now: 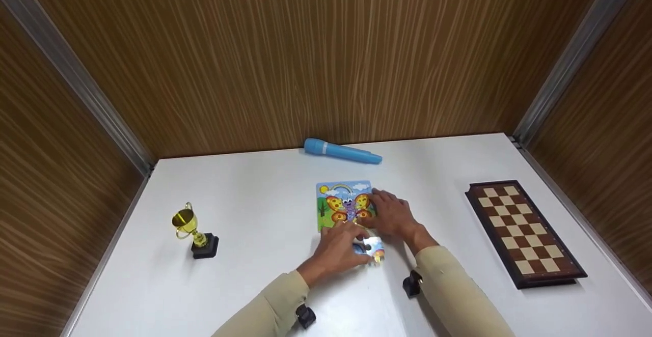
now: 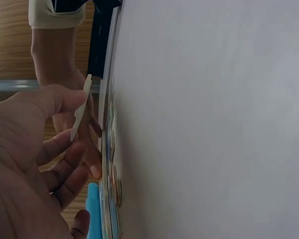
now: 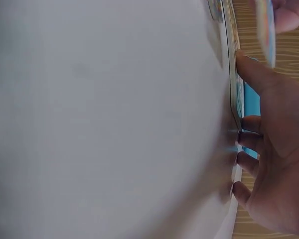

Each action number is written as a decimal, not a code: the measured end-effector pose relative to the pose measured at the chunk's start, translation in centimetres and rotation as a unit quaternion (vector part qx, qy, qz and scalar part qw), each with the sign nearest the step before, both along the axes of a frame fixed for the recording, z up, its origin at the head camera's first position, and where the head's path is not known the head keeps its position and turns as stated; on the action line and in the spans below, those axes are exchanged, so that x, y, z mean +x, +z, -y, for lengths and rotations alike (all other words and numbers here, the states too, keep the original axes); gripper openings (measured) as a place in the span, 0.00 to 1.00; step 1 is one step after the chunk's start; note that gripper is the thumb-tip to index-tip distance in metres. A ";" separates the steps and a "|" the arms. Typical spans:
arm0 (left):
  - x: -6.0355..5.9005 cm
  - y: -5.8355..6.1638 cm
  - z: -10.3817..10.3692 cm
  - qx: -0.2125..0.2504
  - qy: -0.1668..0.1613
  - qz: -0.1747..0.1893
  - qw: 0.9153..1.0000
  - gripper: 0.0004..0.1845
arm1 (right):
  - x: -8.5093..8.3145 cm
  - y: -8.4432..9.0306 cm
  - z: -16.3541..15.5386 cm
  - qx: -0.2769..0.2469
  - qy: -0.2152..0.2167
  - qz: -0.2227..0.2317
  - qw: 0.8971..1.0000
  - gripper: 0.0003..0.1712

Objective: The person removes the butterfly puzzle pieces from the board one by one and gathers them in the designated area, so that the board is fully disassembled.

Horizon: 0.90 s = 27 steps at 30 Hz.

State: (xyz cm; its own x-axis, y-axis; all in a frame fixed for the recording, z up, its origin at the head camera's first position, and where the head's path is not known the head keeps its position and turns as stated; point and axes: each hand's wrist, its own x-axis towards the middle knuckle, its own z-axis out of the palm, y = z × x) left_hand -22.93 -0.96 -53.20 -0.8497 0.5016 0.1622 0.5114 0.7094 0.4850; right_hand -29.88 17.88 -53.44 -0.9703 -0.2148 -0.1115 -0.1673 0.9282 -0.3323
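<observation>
While a small jigsaw piece [image 2: 81,107] is pinched between the thumb and a fingertip of the left hand [image 1: 336,249], the butterfly puzzle [image 1: 346,203] is touched along its right side by the right hand [image 1: 395,216]. The piece is held up clear of the white tabletop [image 1: 254,194], just off the puzzle's bottom edge, and it's seen almost edge-on from the left wrist. Its other fingers are kept loosely curled, nothing else gripped. From the head view a glossy bit of picture is shown past those fingertips, but whether that's one piece or two overlapping can't really be told.

As for the right hand, its fingers are spread apart, with the thumb side set against the puzzle and the other fingertips rested by its edge. The puzzle itself is laid flat around the middle of the table, its lower right corner partly covered by the hands. A sun, a rainbow and a purple butterfly with yellow-orange wings are printed on it.

Beyond it, near the wood-grain back panel [image 1: 326,57], a blue microphone-shaped object [image 1: 344,151] is laid on its side, pale band and all. Over on the left a gold cup trophy [image 1: 199,239] is stood upright on a black base, and a dark-framed chessboard [image 1: 524,232] is placed well off to the right.
</observation>
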 end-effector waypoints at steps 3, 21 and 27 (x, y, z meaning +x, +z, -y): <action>0.2 -0.1 -0.5 -0.014 -0.011 -0.016 1.000 0.23 | 0.0 -0.1 0.0 0.002 0.004 0.001 1.000 0.47; 0.1 0.0 -1.7 -0.066 -0.019 0.045 0.997 0.22 | 0.1 0.0 0.0 -0.021 -0.008 0.006 1.000 0.47; -0.7 0.8 -0.9 -0.024 -0.019 0.077 0.997 0.18 | 0.1 0.1 0.0 -0.014 -0.006 0.010 1.000 0.47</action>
